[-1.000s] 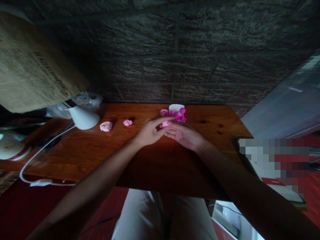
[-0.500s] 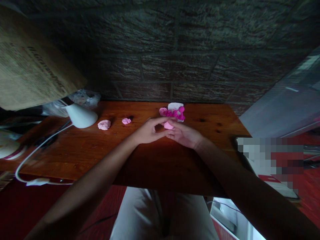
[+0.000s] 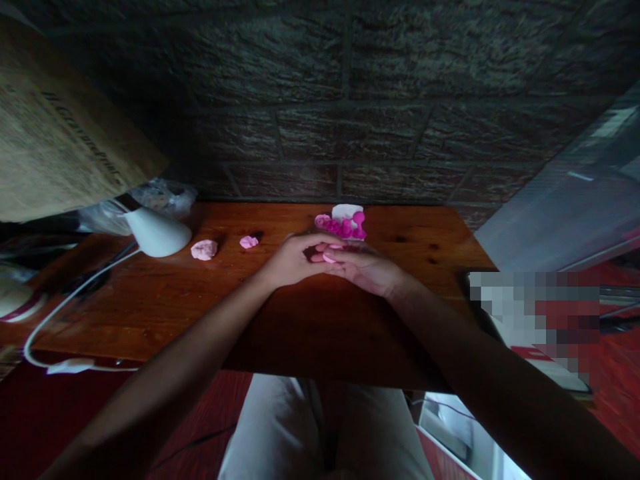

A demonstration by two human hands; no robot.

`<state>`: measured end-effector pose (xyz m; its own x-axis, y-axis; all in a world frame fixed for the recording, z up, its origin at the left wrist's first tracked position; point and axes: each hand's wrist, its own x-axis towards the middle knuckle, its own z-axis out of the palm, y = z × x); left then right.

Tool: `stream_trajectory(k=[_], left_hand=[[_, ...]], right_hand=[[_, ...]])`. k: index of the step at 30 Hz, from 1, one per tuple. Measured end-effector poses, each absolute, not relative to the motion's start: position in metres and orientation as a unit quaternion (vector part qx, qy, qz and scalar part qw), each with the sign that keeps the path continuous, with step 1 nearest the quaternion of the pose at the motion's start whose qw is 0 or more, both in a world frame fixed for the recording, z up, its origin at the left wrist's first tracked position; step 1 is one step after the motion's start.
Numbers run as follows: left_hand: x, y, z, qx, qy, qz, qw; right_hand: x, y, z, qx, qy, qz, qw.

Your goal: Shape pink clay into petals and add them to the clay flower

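Note:
Between my two hands, above the middle of the wooden table [image 3: 280, 333], is a small lump of pink modelling clay [image 3: 332, 254]. My left hand [image 3: 297, 259] curves round it from the left, thumb and fingers closed on its edge. From the right, my right hand [image 3: 373, 268] holds the same lump, its thumb lying over the front and hiding part of it. Just behind my hands are bright magenta shaped pieces [image 3: 345, 229] beside a white sheet [image 3: 349, 212]. A pale pink clay lump [image 3: 204, 250] and a smaller pink lump [image 3: 249, 242] lie to the left.
A lamp with a white base [image 3: 163, 233] and a printed paper shade [image 3: 75, 133] stands at the left, its white cord [image 3: 37, 333] trailing over the table's front edge. Behind rises a dark stone-patterned wall [image 3: 300, 133]. A pixelated object [image 3: 525, 320] sits at the right end.
The pink clay has turned between my hands and shows less now. My right thumb has moved across its front. The whole view has shifted slightly.

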<state>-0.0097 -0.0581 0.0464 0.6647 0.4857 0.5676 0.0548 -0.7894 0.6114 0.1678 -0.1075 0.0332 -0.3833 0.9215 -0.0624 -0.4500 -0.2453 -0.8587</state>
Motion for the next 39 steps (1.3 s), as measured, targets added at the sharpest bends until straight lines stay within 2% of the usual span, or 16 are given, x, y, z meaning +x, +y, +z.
stream_trajectory(k=[13, 19, 26, 31, 39], left_hand=[[-0.009, -0.050, 0.045, 0.777, 0.209, 0.490, 0.334], [-0.012, -0.047, 0.041, 0.806, 0.144, 0.367, 0.441], [-0.012, -0.051, 0.040, 0.807, 0.169, 0.354, 0.442], [-0.011, -0.051, 0.041, 0.798, 0.192, 0.400, 0.407], [-0.008, -0.054, 0.043, 0.789, 0.157, 0.415, 0.425]], right_hand=[[0.168, -0.111, 0.041, -0.311, -0.315, 0.761, 0.475], [0.171, -0.108, 0.044, -0.354, -0.316, 0.755, 0.452], [0.170, -0.109, 0.046, -0.358, -0.343, 0.755, 0.428], [0.169, -0.112, 0.044, -0.354, -0.395, 0.705, 0.472], [0.166, -0.110, 0.043, -0.366, -0.453, 0.606, 0.543]])
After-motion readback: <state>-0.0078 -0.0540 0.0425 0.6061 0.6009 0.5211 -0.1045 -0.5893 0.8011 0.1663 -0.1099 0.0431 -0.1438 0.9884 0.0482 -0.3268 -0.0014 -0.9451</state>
